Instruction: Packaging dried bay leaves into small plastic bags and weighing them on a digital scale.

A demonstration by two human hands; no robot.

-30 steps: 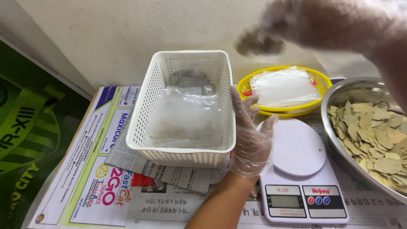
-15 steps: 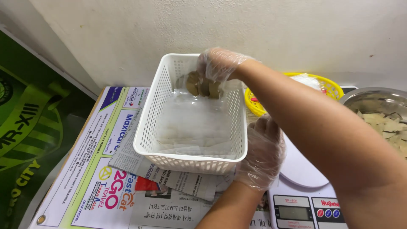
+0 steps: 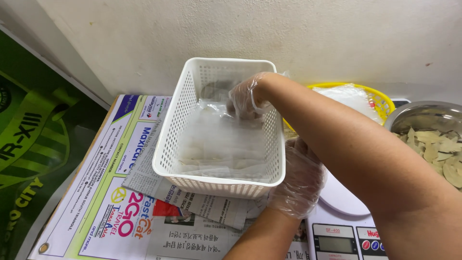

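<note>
A white plastic perforated basket (image 3: 169, 130) stands on newspaper, with clear plastic packets (image 3: 216, 144) lying flat inside. My right hand (image 3: 248, 98), in a thin clear glove, reaches down into the basket's far right part. Its fingers are curled around a small packet of dried leaves, which is mostly hidden under the hand. Another dark packet (image 3: 215, 89) leans at the basket's back wall. My gloved left hand (image 3: 296, 178) presses loosely against the outside of the basket's right wall, fingers apart, holding nothing.
A yellow basket (image 3: 380, 101) with clear bags stands behind my right arm. A metal bowl of dried leaves (image 3: 433, 139) is at the right edge. A white kitchen scale (image 3: 341, 236) lies at the lower right. A wall runs behind, and printed sheets (image 3: 106, 192) cover the table.
My right hand came from high at the upper right with a packet of leaves and went down into the basket. My left hand stayed at the basket's right side.
</note>
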